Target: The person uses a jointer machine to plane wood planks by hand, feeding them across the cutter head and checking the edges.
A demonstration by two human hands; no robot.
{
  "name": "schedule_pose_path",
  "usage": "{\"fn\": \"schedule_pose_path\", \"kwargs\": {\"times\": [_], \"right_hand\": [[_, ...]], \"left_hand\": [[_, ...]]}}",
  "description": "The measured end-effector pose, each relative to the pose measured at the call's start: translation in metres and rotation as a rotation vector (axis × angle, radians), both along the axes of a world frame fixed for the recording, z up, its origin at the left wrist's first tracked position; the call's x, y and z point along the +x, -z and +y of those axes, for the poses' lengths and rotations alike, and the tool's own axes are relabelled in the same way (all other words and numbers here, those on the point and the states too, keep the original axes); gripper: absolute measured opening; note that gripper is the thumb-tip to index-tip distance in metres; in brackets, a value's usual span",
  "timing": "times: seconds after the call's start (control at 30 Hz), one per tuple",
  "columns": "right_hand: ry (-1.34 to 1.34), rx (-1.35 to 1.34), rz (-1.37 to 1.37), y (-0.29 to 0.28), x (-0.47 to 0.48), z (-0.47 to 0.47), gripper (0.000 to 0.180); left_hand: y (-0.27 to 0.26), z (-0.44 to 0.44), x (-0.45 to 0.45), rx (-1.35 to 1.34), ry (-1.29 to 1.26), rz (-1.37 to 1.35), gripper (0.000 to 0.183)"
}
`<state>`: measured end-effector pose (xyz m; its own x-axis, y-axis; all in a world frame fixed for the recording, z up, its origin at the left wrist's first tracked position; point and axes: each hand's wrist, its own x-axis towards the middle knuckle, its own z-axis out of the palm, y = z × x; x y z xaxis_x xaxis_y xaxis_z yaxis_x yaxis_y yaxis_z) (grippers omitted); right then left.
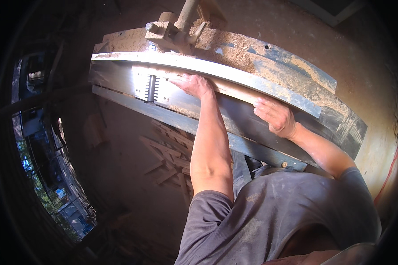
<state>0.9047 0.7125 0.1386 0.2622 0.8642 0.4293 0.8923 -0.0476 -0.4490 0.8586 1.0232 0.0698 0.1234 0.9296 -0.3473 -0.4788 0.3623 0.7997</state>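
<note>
A long, narrow wooden strip (233, 90) lies on the metal bed (232, 107) of a jointer, along its straight metal fence (245, 75). My left hand (195, 84) grips the strip around its middle, with the thumb pointing left towards the cutter opening (151, 87). That opening is a dark slot with toothed edges; the strip's forward part passes its far end, in bright glare. Farther right, my right hand (276, 116) has its fingers on the strip's rear end. The underside of the strip is hidden.
Behind the fence, a clamp bracket (167, 34) and sawdust (232, 59) cover part of the machine. Several wood offcuts (169, 159) are piled on the floor below the near edge rail (179, 121). A red cord (386, 175) hangs at the right wall.
</note>
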Motion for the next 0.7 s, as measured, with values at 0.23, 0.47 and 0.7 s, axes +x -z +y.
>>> {"fn": "schedule_pose_path", "kwargs": {"times": [0.23, 0.47, 0.7], "right_hand": [[-0.001, 0.002, 0.011, 0.006, 0.000, 0.017, 0.039], [-0.008, 0.025, 0.036, 0.007, -0.004, 0.040, 0.037], [0.002, 0.045, 0.038, 0.010, -0.006, 0.066, 0.035]], "left_hand": [[0.036, 0.030, 0.007, 0.259, 0.077, 0.452, 0.087], [0.081, 0.065, -0.018, 0.870, 0.048, 0.963, 0.070], [0.003, 0.067, 0.005, 0.193, 0.063, 0.492, 0.059]]}}
